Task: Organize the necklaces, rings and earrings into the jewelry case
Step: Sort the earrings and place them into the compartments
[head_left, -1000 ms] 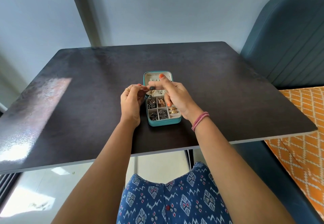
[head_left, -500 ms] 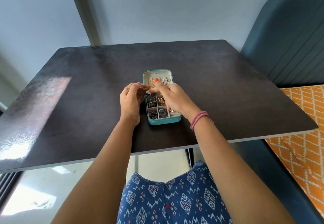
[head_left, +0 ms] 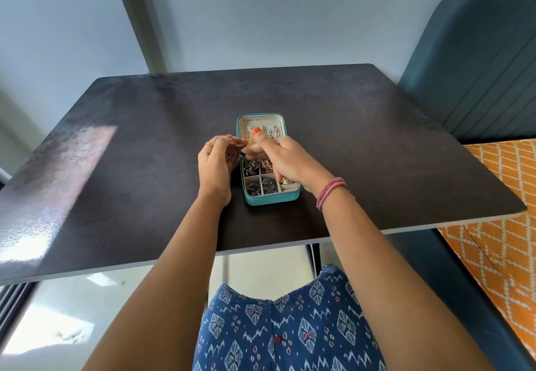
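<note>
Since the earlier frames the right hand (head_left: 285, 159) has moved forward from above the compartments to the lid, its orange-nailed thumb now against the lid lining, and the dark earring seen between the hands a second ago is no longer visible. The left hand (head_left: 216, 159) stays at the case's left edge.

The teal jewelry case (head_left: 272, 199) lies open on the dark desk (head_left: 377, 144), lid (head_left: 262, 119) tipped back away from the person. Right hand: fingers curled over the hinge area, thumb tip pressed on the cream lining near gold earrings (head_left: 249, 138) and silver earrings (head_left: 274, 132) hung there; whether it pinches anything cannot be told. Left hand: fingers bent, tips meeting near the lid's left rim beside the gold earrings; too small to tell if they hold something. A gold ring (head_left: 209, 144) sits on one left finger.

Compartments hold dark and gold pieces. Pink bands (head_left: 330, 193) circle the right wrist.
</note>
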`<state>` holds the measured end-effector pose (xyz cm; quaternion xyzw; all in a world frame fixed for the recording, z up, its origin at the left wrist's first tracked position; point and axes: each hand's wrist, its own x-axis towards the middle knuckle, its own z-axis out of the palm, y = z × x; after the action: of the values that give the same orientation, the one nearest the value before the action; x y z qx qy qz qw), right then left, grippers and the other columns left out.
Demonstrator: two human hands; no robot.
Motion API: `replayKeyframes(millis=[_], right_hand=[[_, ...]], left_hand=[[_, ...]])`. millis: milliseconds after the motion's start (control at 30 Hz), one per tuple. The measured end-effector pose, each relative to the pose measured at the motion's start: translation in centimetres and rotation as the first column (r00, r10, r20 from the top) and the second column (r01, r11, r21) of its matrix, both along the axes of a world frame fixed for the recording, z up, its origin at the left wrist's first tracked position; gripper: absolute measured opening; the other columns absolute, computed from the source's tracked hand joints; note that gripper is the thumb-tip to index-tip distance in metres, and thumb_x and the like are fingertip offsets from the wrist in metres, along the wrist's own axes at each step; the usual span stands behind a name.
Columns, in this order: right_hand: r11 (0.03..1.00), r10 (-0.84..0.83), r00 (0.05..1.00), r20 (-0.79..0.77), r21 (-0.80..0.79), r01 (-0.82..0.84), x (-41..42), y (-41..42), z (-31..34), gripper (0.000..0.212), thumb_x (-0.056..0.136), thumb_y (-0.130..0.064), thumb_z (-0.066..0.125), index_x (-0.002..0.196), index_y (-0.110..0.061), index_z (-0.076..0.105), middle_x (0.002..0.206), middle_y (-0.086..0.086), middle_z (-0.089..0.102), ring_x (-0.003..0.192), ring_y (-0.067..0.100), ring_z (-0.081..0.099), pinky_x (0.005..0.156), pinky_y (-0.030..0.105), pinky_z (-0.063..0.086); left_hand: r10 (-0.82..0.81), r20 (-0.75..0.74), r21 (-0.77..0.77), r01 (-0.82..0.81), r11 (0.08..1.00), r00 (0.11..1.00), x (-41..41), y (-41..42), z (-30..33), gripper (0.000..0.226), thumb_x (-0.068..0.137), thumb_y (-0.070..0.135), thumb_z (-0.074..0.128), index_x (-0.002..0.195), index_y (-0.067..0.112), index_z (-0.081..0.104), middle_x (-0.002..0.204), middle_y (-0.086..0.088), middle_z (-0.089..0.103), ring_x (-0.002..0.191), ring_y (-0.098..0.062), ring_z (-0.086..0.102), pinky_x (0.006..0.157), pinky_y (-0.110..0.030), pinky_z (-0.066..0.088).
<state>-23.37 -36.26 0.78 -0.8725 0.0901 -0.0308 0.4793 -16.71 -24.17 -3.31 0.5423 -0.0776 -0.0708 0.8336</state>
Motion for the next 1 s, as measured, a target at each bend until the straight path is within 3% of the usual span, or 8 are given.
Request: replayKeyframes(millis=[67,133,367,567,633,767,900,1000], right_hand=[[0.999,-0.025,0.998,0.052,0.042,0.023,-0.13,-0.09,0.10,0.056,0.100,-0.054,0.027,0.113,-0.022,0.071,0.102,-0.010,0.073,0.045,0.011,0.057,0.065,0.023,0.051],[0.996,-0.066,0.993,0.095,0.059,0.061,-0.18,-0.32,0.23,0.052,0.101,-0.051,0.029,0.112,-0.022,0.071,0.105,-0.009,0.072,0.039,0.000,0.050,0.053,0.018,0.043],[0.995,-0.103,0.994,0.047,0.010,0.102,-0.47,-0.51,0.67,0.048,0.102,-0.049,0.029,0.104,-0.021,0.068,0.101,-0.005,0.072,0.042,-0.013,0.049,0.054,0.016,0.031],[0.996,-0.089,0.996,0.011,-0.013,0.089,-0.36,-0.50,0.68,0.052,0.100,-0.053,0.029,0.108,-0.021,0.069,0.098,-0.009,0.072,0.083,-0.002,0.058,0.064,0.013,0.035],[0.997,-0.072,0.997,0.009,-0.029,0.072,-0.39,-0.59,0.74,0.052,0.100,-0.054,0.029,0.107,-0.022,0.069,0.097,-0.010,0.071,0.076,-0.006,0.058,0.062,0.012,0.036],[0.998,-0.045,0.999,0.006,-0.052,0.045,-0.54,-0.73,1.00,0.048,0.100,-0.053,0.028,0.103,-0.025,0.066,0.100,-0.009,0.071,0.041,-0.016,0.048,0.041,0.005,0.034],[0.998,-0.045,0.998,0.049,-0.042,0.047,-0.49,-0.77,0.90,0.044,0.101,-0.052,0.028,0.102,-0.025,0.064,0.101,-0.008,0.070,0.042,-0.015,0.048,0.044,0.008,0.035],[0.998,-0.039,0.999,0.027,-0.055,0.041,-0.32,-0.75,0.71,0.047,0.100,-0.053,0.028,0.106,-0.024,0.065,0.102,-0.009,0.070,0.057,-0.005,0.056,0.054,0.013,0.036]], left_hand=[[0.004,-0.005,-0.012,-0.004,1.000,1.000,-0.05,-0.01,0.05,0.018,0.093,0.007,0.046,0.082,0.010,0.059,0.075,0.000,0.071,0.079,-0.012,0.066,0.084,-0.031,0.051],[0.010,-0.011,-0.003,-0.010,1.000,1.000,-0.10,-0.04,0.11,0.017,0.093,0.008,0.046,0.083,0.010,0.059,0.075,0.001,0.071,0.080,-0.011,0.067,0.084,-0.030,0.051],[0.017,-0.021,0.020,-0.017,1.000,1.000,-0.08,-0.07,0.18,0.017,0.092,0.008,0.047,0.083,0.011,0.061,0.077,0.000,0.072,0.083,-0.014,0.067,0.089,-0.034,0.052],[0.013,-0.023,0.001,-0.013,1.000,1.000,-0.05,-0.06,0.12,0.015,0.092,0.007,0.047,0.084,0.009,0.060,0.077,-0.001,0.071,0.081,-0.013,0.067,0.086,-0.032,0.052],[0.009,-0.021,-0.007,-0.009,1.000,1.000,-0.01,-0.04,0.11,0.015,0.091,0.006,0.047,0.085,0.008,0.060,0.078,-0.002,0.071,0.082,-0.014,0.067,0.084,-0.031,0.051],[0.008,-0.016,0.005,-0.008,1.000,1.000,0.00,0.00,0.07,0.015,0.092,0.007,0.046,0.086,0.007,0.060,0.078,-0.002,0.071,0.083,-0.014,0.067,0.085,-0.031,0.052],[0.014,-0.018,0.011,-0.014,1.000,1.000,0.01,-0.03,0.05,0.014,0.092,0.008,0.046,0.087,0.007,0.059,0.079,-0.002,0.071,0.083,-0.014,0.067,0.087,-0.032,0.052],[0.012,-0.016,0.006,-0.012,1.000,1.000,0.02,-0.04,0.06,0.015,0.092,0.008,0.046,0.085,0.008,0.060,0.079,-0.002,0.071,0.083,-0.014,0.067,0.086,-0.032,0.052]])
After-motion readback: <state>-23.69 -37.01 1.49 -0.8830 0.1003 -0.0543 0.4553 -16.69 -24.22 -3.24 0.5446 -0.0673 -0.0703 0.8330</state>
